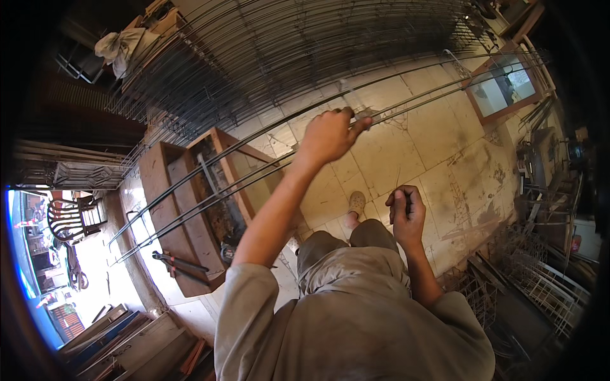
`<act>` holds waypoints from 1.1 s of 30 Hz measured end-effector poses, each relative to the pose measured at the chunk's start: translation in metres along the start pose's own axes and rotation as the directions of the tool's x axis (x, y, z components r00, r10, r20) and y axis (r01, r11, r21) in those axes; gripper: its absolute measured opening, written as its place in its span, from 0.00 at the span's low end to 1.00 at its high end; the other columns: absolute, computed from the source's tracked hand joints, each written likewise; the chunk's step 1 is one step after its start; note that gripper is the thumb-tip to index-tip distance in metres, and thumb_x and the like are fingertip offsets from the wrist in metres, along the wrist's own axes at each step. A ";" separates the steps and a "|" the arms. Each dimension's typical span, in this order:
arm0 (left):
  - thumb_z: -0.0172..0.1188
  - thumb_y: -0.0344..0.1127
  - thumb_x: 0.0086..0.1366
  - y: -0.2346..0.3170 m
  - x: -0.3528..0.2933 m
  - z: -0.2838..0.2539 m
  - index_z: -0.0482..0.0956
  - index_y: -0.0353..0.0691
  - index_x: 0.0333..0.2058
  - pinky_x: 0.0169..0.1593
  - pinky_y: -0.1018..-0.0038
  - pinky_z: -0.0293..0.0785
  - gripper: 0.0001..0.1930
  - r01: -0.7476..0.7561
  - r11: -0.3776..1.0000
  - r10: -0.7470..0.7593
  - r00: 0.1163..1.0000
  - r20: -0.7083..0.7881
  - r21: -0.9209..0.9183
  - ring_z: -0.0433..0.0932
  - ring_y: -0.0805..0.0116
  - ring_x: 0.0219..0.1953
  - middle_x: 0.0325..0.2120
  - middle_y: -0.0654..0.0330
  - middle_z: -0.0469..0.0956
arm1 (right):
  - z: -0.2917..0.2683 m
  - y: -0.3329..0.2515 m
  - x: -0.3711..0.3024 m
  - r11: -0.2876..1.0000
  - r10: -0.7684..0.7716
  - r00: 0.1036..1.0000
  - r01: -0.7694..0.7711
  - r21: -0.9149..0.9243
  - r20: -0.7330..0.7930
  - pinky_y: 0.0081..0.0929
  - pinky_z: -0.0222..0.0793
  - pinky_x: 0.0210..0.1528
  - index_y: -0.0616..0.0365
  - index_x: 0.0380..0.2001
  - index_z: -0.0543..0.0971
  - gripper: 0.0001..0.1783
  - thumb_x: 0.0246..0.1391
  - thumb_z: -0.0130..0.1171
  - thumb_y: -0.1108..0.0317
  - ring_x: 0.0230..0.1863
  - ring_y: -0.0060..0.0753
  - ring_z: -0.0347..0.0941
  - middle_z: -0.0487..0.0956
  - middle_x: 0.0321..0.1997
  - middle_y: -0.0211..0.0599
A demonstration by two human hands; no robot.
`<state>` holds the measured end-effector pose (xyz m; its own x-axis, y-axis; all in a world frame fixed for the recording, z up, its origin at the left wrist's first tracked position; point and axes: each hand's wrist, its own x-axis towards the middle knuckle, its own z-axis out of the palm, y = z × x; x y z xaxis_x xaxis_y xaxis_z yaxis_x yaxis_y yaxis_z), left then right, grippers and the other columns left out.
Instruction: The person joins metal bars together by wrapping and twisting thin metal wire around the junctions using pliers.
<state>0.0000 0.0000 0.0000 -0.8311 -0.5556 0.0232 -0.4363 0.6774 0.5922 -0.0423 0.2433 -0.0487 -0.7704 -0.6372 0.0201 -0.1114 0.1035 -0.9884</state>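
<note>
A long, narrow frame of dark steel rods (241, 180) runs diagonally across in front of me, from the lower left to the upper right. My left hand (328, 134) lies over its middle, fingers bent around the rods and thumb pointing right; the fingertips are partly hidden. Nearer my body, my right hand (407, 214) is held up with its fingers curled in, apart from the frame. A thin wire (398, 176) appears to stick up from this hand. Dark-handled pincers (180, 262) lie on the wooden cabinet (162, 190) at the left, beneath the frame's near end.
A large stack of steel rod frames (273, 54) fills the far side. A wood-framed glass panel (505, 86) lies at the far right. White wire racks (553, 279) and scrap crowd the right. Wooden boards (149, 346) lean at the lower left, near a chair (73, 217) in the bright doorway.
</note>
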 end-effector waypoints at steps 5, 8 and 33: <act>0.47 0.65 0.67 0.012 0.057 0.024 0.83 0.34 0.27 0.34 0.61 0.74 0.35 0.209 0.960 -0.150 0.946 0.287 -0.187 0.81 0.54 0.28 0.21 0.47 0.80 | -0.089 0.008 0.057 0.995 0.102 0.993 -0.101 0.018 -0.054 0.18 0.65 0.26 0.63 0.34 0.72 0.08 0.65 0.50 0.69 0.23 0.17 0.67 0.76 0.23 0.31; 0.54 0.61 0.65 0.013 0.058 0.017 0.85 0.34 0.29 0.30 0.67 0.73 0.30 0.213 0.971 -0.161 0.922 0.352 -0.113 0.79 0.64 0.22 0.18 0.53 0.79 | -0.092 0.032 0.060 0.998 0.051 0.997 -0.049 0.046 -0.051 0.19 0.66 0.27 0.64 0.35 0.72 0.08 0.65 0.51 0.68 0.23 0.17 0.68 0.76 0.22 0.31; 0.65 0.47 0.61 0.027 0.044 0.030 0.86 0.35 0.31 0.32 0.69 0.75 0.18 0.331 0.898 -0.296 0.942 0.157 -0.289 0.80 0.68 0.22 0.19 0.54 0.82 | 0.007 0.037 0.136 0.959 0.220 0.939 -0.257 0.116 0.264 0.17 0.61 0.25 0.63 0.36 0.73 0.09 0.65 0.51 0.67 0.24 0.15 0.65 0.72 0.25 0.28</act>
<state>-0.0584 0.0082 -0.0075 -0.7078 -0.6485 -0.2802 -0.5674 0.2856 0.7723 -0.1474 0.1551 -0.0835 -0.5820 -0.7776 -0.2381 0.1641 0.1744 -0.9709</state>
